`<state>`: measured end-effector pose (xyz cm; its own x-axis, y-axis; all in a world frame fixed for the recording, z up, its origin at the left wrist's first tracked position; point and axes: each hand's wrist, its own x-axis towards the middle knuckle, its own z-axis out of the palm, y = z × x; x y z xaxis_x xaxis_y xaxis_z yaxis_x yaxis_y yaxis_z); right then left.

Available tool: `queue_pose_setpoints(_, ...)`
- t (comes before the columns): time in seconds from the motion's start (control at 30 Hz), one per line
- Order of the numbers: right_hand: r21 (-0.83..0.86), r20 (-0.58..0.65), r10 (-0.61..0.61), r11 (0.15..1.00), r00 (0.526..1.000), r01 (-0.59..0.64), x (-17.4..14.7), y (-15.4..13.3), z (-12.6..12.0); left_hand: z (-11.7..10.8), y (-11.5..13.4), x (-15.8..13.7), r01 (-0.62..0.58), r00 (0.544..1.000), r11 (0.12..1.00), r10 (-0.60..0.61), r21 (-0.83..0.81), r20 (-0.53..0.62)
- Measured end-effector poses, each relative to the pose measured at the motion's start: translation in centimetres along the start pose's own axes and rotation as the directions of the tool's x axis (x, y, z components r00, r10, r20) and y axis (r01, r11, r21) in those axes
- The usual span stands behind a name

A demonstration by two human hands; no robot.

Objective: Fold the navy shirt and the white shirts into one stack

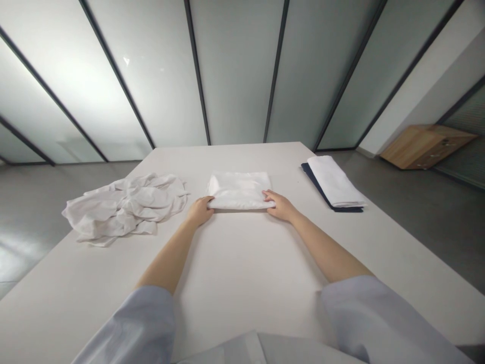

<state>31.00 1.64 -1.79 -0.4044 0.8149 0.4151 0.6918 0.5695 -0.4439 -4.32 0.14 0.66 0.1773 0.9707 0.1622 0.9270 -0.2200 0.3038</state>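
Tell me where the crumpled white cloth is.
In the head view, the crumpled white cloth lies at the left edge of the table, left of the left hand and held cloth.

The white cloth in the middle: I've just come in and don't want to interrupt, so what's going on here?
A person's left hand and right hand grip the folded white cloth by its two near corners, over a white table. Whether its near edge is lifted is hard to tell. To the left lies a crumpled white cloth; to the right, another folded white cloth rests on a dark cloth.
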Motion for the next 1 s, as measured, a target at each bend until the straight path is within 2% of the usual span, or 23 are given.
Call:
queue_pose_setpoints(0.17,-0.124,0.078,-0.109,0.985,0.991,0.118,0.0,-2.8,-0.1,-0.2,0.9,-0.8,-0.2,0.978,0.97,0.206,0.139,-0.036)
queue_pose_setpoints(0.27,-0.236,0.125,-0.067,0.967,0.99,0.095,0.3,-4.3,0.5,0.0,2.5,-1.2,-0.256,0.966,0.951,0.26,0.174,-0.002)
queue_pose_setpoints(0.4,-0.294,0.189,0.006,0.954,0.982,0.051,0.6,-5.1,0.9,0.1,3.9,-1.3,-0.196,0.979,0.965,0.184,0.173,0.082)
queue_pose_setpoints(0.5,-0.273,0.193,-0.015,0.959,0.981,0.069,0.6,-4.7,0.6,-0.1,4.1,-1.3,-0.178,0.982,0.965,0.163,0.191,0.096)
queue_pose_setpoints(0.67,-0.218,0.138,-0.06,0.972,0.989,0.089,0.3,-3.4,0.3,-0.2,3.3,-1.2,-0.199,0.979,0.963,0.188,0.179,0.079)
queue_pose_setpoints(0.8,-0.192,0.095,-0.071,0.977,0.993,0.088,0.3,-2.6,0.2,-0.1,2.1,-0.9,-0.144,0.989,0.977,0.138,0.156,0.049)
queue_pose_setpoints(1.0,-0.146,0.072,-0.09,0.984,0.993,0.1,0.2,-1.4,-0.4,-0.4,0.4,-0.3,0.029,0.999,0.997,-0.032,-0.074,-0.035)
